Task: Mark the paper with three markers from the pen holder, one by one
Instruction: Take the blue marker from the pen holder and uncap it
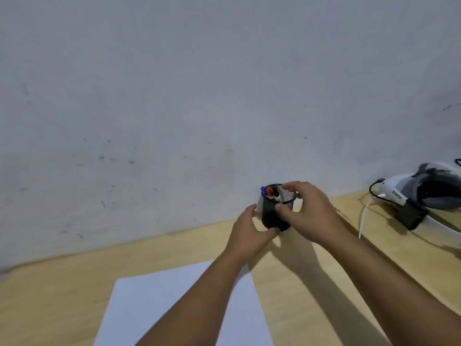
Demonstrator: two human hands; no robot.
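A black mesh pen holder point(271, 216) stands at the back of the wooden table against the wall. Markers point(268, 191) with blue, red and dark caps stick out of its top. My left hand point(249, 231) cups the holder's left side and base. My right hand point(309, 211) wraps around its right side, with the thumb on the front and the fingers over the rim. A white sheet of paper point(149, 308) lies flat near the front, partly under my left forearm.
A white and black headset point(424, 193) with a cable lies at the right on the wooden table point(62, 283). A grey wall point(199, 96) rises directly behind the holder.
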